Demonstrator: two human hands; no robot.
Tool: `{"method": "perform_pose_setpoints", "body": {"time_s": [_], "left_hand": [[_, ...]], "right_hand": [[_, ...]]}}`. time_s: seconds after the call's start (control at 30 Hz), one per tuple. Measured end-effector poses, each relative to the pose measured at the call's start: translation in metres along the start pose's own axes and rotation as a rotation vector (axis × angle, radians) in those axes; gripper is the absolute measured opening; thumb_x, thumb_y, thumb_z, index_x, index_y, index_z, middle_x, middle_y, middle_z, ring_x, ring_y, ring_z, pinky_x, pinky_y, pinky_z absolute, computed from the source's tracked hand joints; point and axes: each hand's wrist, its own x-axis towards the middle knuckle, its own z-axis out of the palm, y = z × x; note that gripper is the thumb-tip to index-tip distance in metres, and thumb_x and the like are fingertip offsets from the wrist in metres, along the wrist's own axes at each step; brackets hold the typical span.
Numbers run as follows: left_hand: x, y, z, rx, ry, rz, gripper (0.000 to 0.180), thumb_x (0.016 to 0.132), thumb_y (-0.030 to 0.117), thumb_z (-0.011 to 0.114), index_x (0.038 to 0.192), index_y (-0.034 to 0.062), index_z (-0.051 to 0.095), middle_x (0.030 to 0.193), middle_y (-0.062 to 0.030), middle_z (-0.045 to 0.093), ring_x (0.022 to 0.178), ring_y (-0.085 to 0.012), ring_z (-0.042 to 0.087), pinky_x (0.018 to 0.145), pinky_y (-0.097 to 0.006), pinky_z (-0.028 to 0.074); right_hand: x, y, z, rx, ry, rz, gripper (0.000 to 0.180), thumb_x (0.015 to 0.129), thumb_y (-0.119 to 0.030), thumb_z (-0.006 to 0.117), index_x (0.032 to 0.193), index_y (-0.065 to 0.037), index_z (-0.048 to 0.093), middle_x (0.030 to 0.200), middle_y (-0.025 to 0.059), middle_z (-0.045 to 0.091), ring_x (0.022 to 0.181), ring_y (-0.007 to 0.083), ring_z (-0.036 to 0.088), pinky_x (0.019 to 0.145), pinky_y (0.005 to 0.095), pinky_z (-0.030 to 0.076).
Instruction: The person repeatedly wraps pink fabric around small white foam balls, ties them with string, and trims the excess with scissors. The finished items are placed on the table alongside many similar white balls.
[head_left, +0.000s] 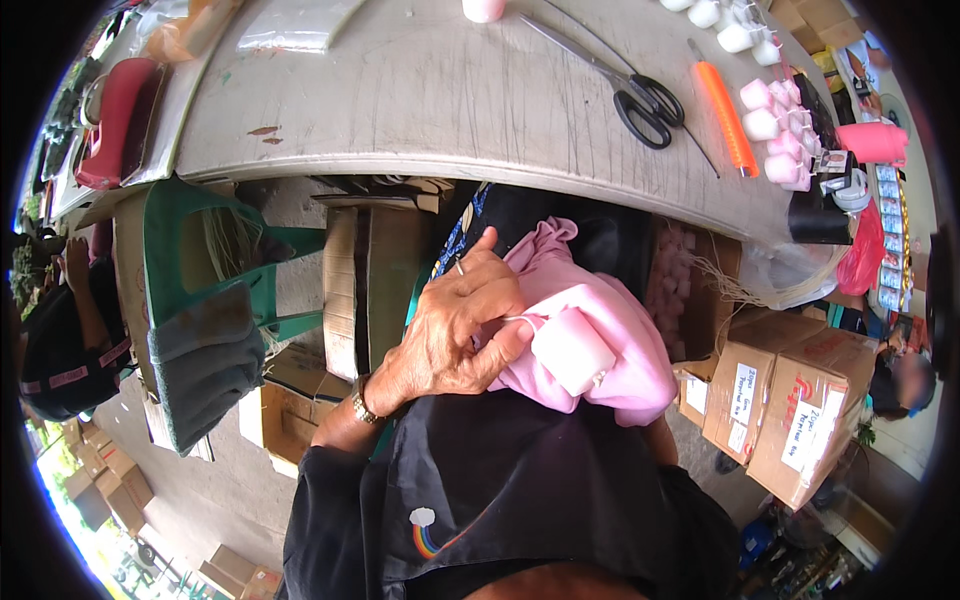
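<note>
My left hand (455,335) is closed on a bunched pink cloth (610,320) held over my lap, below the table edge. A thin metal needle (460,266) sticks up between its fingers. Its thumb presses beside a pale pink cylinder (572,350) that lies wrapped in the cloth. A gold watch (362,402) sits on that wrist. My right hand is hidden under the cloth; only a bit of forearm (660,440) shows below it.
A grey table (420,100) spans the top, carrying black scissors (645,100), an orange-handled tool (727,118) and several pink cylinders (775,135). A green plastic chair (200,290) stands to my left. Taped cardboard boxes (790,400) sit to my right.
</note>
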Motion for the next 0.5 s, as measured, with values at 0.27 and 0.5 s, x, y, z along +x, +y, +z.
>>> {"method": "perform_pose_setpoints", "body": {"time_s": [0.27,0.5], "left_hand": [[-0.003,0.01,0.003,-0.283,0.028,-0.223,0.014,0.085,0.01,0.066,0.076,0.0011,0.058,0.066,-0.0102,0.057,0.062,-0.0305,0.061,0.094,-0.045,0.052],[0.017,0.021,-0.01,0.111,-0.276,0.09,0.018,0.085,0.014,0.068,0.075,0.0021,0.059,0.062,-0.0091,0.056,0.064,-0.0324,0.064,0.095,-0.052,0.051]], "right_hand": [[0.012,-0.003,0.005,-0.1,0.006,-0.015,0.017,0.078,-0.02,0.065,0.075,-0.004,0.061,0.074,0.0101,0.064,0.064,0.0235,0.061,0.061,0.0345,0.047],[0.016,-0.024,0.005,-0.323,-0.136,0.077,0.019,0.075,-0.022,0.067,0.072,-0.005,0.062,0.072,0.0098,0.065,0.062,0.0249,0.061,0.057,0.0358,0.046]]}}
